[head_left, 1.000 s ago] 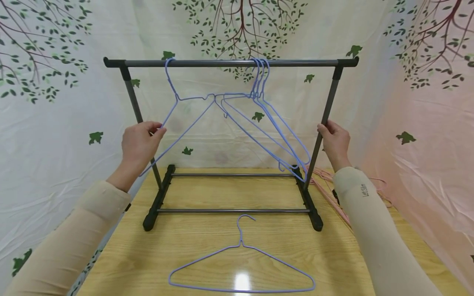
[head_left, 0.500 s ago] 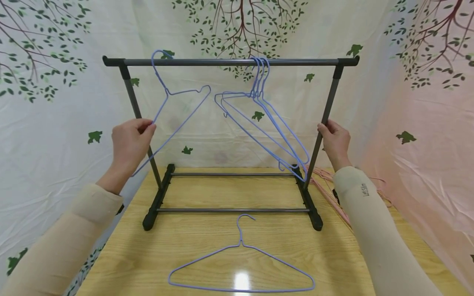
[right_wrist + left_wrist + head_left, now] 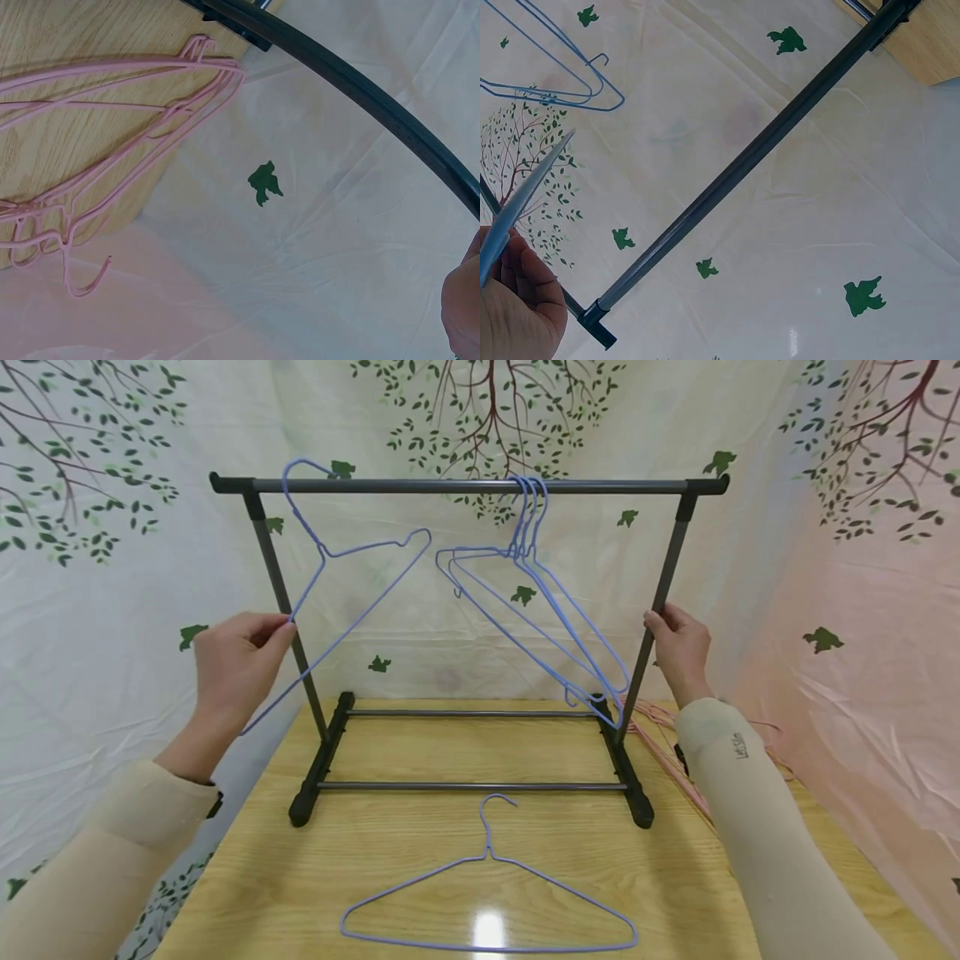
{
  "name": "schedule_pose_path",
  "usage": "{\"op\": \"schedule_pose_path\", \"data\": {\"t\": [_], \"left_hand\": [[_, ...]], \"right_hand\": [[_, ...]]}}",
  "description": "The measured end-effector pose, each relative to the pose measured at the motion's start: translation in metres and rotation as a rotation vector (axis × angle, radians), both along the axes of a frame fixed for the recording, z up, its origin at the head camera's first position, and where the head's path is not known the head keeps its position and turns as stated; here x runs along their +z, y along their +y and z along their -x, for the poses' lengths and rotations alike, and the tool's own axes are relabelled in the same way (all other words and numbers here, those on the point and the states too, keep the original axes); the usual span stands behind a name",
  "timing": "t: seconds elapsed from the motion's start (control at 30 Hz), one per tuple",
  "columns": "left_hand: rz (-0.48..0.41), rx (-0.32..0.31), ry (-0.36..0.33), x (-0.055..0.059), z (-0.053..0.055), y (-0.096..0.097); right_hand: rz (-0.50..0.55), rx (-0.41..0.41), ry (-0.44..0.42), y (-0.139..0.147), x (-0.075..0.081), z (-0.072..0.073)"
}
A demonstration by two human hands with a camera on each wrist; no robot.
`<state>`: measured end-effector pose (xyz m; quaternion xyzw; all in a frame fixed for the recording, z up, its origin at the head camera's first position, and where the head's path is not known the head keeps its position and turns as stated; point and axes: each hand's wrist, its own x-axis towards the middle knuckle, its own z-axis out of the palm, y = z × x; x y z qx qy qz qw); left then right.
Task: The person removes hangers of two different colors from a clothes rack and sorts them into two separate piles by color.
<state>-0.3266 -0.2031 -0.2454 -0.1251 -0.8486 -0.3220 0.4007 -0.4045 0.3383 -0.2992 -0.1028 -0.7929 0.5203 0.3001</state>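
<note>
Two hands. Left (image 3: 238,672) pinches one blue hanger (image 3: 322,552) beside left post (image 3: 272,564) of black rack (image 3: 420,487); right (image 3: 681,647) grips its right post (image 3: 670,560). Held hanger well apart from right hand. At least three more blue hangers (image 3: 517,550) hang right of rack's middle; one lying hanger (image 3: 489,853) on surface (image 3: 480,747) before rack. Right wrist view shows hooks of pink hangers (image 3: 66,241) right of rack; head view mostly hides them behind sleeve (image 3: 757,810).

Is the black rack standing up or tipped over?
Standing up: the rack has its feet on the table, and its poles rise from there, one held by the right hand.
</note>
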Motion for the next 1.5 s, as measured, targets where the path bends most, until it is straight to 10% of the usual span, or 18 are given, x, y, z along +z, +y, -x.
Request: {"op": "schedule_pose_path", "data": {"t": [0.53, 1.07, 1.5], "left_hand": [[0.114, -0.109, -0.032, -0.018, -0.025, -0.033], [0.291, -0.369, -0.207, -0.053, -0.016, -0.034], [0.291, -0.51, -0.523, -0.082, -0.013, -0.014]], "right_hand": [[0.007, 0.001, 0.003, -0.001, 0.0, 0.0], [0.013, -0.003, -0.021, -0.001, 0.001, -0.001], [-0.011, -0.011, -0.001, -0.001, 0.0, -0.002]]}}
